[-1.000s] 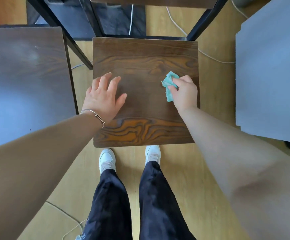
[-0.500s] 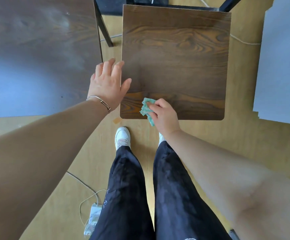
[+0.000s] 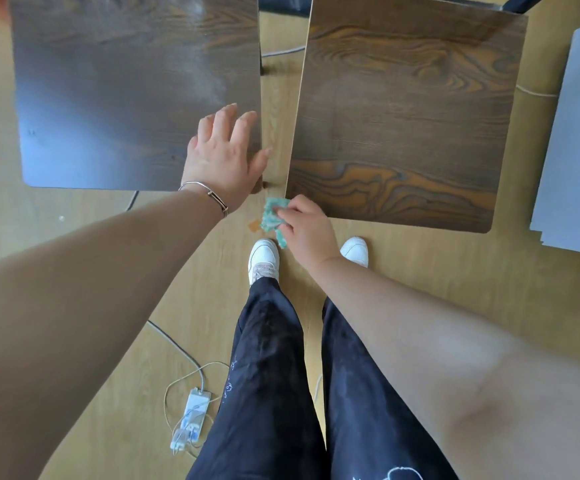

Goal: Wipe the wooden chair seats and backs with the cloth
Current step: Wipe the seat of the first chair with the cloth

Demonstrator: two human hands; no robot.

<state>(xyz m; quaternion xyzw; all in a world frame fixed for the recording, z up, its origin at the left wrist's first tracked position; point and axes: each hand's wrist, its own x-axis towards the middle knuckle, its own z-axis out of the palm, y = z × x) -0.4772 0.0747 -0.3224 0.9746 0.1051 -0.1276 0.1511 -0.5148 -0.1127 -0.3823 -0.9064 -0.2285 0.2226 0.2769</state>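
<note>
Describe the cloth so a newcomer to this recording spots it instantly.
Start at the right-hand chair seat, the one with orange grain near its front edge. Off its near-left corner, the right hand pinches the cloth: small, crumpled, teal amid browns.

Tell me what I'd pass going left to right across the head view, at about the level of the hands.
left chair seat → left hand → cloth → right hand → right chair seat → grey boards
</note>
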